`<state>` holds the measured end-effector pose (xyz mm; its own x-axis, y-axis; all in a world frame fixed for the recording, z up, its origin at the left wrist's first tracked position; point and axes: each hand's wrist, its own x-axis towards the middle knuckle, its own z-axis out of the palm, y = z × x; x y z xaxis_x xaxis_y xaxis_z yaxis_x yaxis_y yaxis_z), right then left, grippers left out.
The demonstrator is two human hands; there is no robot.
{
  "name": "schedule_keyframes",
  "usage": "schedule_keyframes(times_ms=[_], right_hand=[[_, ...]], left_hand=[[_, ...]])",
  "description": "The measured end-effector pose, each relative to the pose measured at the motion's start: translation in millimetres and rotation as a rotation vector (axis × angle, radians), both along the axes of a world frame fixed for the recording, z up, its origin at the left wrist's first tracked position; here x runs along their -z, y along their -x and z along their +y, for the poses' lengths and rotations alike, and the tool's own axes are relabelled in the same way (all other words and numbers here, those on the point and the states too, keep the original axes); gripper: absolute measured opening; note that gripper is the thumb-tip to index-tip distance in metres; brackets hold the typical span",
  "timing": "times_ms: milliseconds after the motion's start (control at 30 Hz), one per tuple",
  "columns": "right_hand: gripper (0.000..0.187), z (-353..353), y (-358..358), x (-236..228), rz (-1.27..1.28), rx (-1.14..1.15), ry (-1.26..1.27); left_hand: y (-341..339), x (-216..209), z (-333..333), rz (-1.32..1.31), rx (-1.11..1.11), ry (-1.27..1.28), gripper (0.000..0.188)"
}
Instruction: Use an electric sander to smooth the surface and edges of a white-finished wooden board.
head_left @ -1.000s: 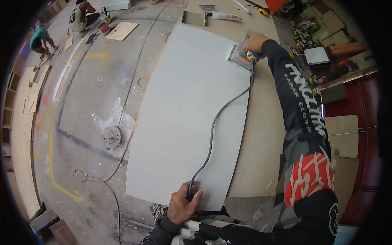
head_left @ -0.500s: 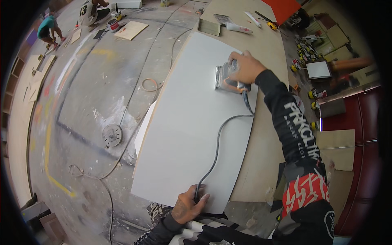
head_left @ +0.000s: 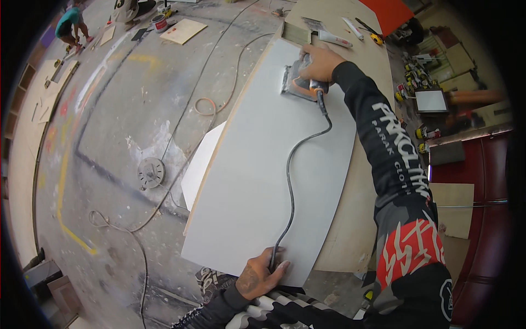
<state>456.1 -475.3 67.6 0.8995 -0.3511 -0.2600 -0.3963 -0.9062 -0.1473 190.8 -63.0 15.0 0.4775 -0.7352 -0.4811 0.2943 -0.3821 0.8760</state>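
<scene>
1. Between 10 and 11 o'clock in the view, a co-worker's pale shirt (head_left: 125, 11) carries dark figures; beside it, a tin (head_left: 159, 23) wears a red-and-white label.
2. At 9 o'clock, a grey cable reel (head_left: 151, 172) lies on the floor.
3. At 6 o'clock, the left hand (head_left: 260, 277) is curled around the black cord (head_left: 291, 200), near the end of the grey panel (head_left: 252, 164) on the tabletop (head_left: 350, 219).
4. Near 1 o'clock, the sander (head_left: 300, 82) rests on the panel, around 12 o'clock from the left hand and well apart from it.
5. The right hand (head_left: 322, 61) is wrapped over the sander, which sits beneath its fingers toward 7 o'clock.
6. At 1 o'clock, a white tube (head_left: 335, 39) shows small reddish print.
7. At 3 o'clock, the dark sleeve (head_left: 394, 148) bears large white lettering, with pale strokes across its red band.
</scene>
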Motion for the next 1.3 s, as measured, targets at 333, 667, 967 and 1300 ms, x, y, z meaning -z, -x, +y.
schedule_keyframes(times_ms=[333,667,967,1300], right_hand=[[0.061,1,-13,1,-0.013,-0.108,0.035],[0.052,20,-12,2,0.011,0.020,-0.051],[0.062,114,15,-24,0.006,-0.279,-0.029],[0.051,-12,-17,5,-0.015,0.138,-0.103]], left_hand=[[-1,2,2,0.061,0.034,0.027,0.042],[-4,4,7,0.091,0.036,0.036,0.042],[-6,-1,7,0.093,0.042,0.043,0.040],[12,13,10,0.060,0.009,0.068,0.042]])
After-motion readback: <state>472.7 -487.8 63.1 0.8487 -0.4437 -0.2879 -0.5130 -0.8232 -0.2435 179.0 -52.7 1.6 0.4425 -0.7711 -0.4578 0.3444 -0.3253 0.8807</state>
